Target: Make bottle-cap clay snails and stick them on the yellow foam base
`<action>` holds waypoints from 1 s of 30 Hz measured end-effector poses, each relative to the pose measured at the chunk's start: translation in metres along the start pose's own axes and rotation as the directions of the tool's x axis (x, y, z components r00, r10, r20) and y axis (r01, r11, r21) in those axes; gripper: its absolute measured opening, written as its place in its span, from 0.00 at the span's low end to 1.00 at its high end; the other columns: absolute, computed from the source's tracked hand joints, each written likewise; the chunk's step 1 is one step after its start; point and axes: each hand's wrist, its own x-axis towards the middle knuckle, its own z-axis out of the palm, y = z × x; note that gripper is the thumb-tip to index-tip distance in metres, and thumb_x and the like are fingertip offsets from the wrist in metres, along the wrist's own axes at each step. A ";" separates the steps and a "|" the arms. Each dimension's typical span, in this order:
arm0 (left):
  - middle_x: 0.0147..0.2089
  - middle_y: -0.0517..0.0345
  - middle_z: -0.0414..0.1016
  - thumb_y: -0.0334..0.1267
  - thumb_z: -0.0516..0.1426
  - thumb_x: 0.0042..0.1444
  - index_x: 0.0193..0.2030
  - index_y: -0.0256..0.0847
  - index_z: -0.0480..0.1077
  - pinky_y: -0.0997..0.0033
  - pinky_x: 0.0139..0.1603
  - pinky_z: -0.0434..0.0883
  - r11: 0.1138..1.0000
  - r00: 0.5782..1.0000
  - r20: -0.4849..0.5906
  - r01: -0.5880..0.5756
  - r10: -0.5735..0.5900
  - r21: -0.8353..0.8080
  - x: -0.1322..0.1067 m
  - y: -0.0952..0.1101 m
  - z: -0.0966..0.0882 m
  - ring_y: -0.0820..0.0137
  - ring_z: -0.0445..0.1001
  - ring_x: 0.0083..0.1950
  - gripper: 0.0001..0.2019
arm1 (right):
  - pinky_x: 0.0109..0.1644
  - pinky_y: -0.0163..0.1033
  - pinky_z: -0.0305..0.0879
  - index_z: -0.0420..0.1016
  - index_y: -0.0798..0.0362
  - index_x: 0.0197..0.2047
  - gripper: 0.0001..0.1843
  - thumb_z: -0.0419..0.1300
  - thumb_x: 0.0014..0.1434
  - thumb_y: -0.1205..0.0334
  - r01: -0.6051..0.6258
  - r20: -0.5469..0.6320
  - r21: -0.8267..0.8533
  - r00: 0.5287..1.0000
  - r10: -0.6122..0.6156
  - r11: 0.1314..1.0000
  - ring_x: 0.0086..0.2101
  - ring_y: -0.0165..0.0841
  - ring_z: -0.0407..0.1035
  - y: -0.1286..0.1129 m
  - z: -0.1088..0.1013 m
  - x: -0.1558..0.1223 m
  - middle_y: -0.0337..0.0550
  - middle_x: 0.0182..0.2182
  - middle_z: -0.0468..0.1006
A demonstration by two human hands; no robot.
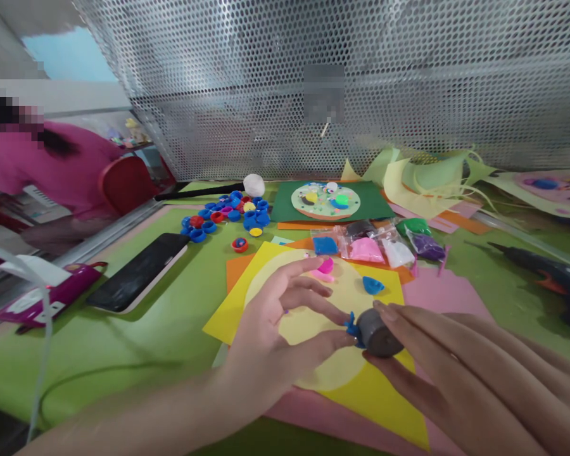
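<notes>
My right hand [460, 361] grips a short dark grey cylinder [382, 334] between thumb and fingers, above the paper. At its left side sits a small ragged piece of blue clay [353, 324], pinched by the thumb and a finger of my left hand [285, 316]. Below both hands lies a pale yellow paper circle [308, 367] on a bright yellow sheet [394, 405]. On the circle, a pink clay shape [323, 269] shows just beyond my left fingers, and a blue half-round piece [373, 285] lies farther right. My left hand covers part of the circle.
Bags of coloured clay [367, 249] lie behind the sheet, with a decorated disc [346, 208] farther back. Several bottle caps [235, 215] cluster left of them. A phone [140, 272] and purple device [61, 294] are at left, a glue gun [551, 272] at right. A person in pink [57, 171] is far left.
</notes>
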 end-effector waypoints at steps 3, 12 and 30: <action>0.32 0.59 0.78 0.34 0.64 0.48 0.54 0.44 0.61 0.60 0.55 0.62 1.000 1.000 0.016 0.006 -0.006 0.008 -0.001 0.000 0.000 0.64 0.69 0.50 0.27 | 0.34 0.44 0.64 0.71 0.62 0.44 0.09 0.54 0.60 0.70 -0.003 0.007 0.008 1.000 0.003 1.000 0.30 0.38 0.73 0.001 -0.001 -0.001 0.48 0.37 0.79; 0.30 0.61 0.78 0.34 0.64 0.47 0.54 0.43 0.60 0.64 0.54 0.62 0.999 1.000 0.015 0.027 -0.028 0.023 0.000 -0.001 -0.001 0.66 0.68 0.50 0.27 | 0.35 0.46 0.62 0.70 0.63 0.46 0.12 0.53 0.60 0.70 0.010 0.038 0.010 0.999 -0.010 1.000 0.31 0.40 0.72 0.000 0.001 -0.003 0.50 0.39 0.78; 0.33 0.63 0.76 0.36 0.60 0.51 0.51 0.47 0.61 0.63 0.53 0.59 0.996 0.999 -0.028 0.037 -0.034 0.084 -0.001 0.001 -0.001 0.67 0.68 0.49 0.20 | 0.37 0.48 0.61 0.68 0.64 0.47 0.12 0.53 0.58 0.74 0.040 0.055 0.008 0.998 -0.040 0.999 0.30 0.40 0.72 -0.001 0.001 -0.003 0.51 0.38 0.78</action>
